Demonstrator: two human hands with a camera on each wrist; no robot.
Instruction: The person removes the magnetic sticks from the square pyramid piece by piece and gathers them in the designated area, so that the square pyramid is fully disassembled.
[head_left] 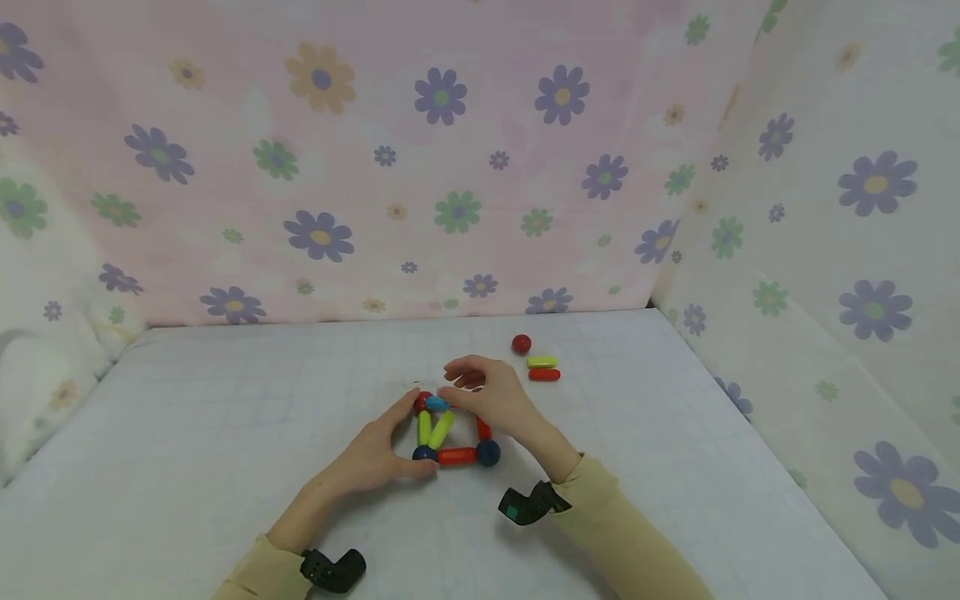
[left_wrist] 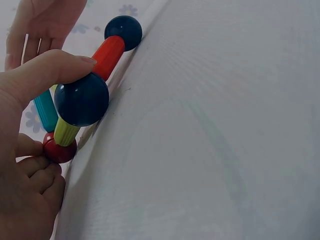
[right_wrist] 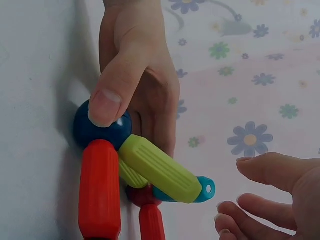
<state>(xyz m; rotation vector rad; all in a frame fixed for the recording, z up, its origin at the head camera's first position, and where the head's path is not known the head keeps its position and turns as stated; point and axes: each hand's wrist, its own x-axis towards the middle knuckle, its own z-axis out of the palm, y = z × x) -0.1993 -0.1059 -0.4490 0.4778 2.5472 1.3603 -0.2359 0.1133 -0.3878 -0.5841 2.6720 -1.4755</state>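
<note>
While frame (head_left: 441, 431) partly behind right hand (head_left: 492, 395), ball (head_left: 521, 344) beyond

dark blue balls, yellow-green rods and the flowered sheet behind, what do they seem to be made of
Dark blue balls: probably hard plastic, smooth and glossy with bright reflections; coated metal remains possible.
Yellow-green rods: likely moulded plastic, with a soft sheen and straight grooves along the sides.
Flowered sheet: thin printed fabric or plastic, matt-looking and creased; I can't tell which.

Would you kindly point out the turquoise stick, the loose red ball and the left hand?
Turquoise stick (left_wrist: 46, 112): left wrist view, middle of its side.
Loose red ball (head_left: 521, 344): head view, its centre.
Left hand (head_left: 371, 457): head view, back of hand.
</note>
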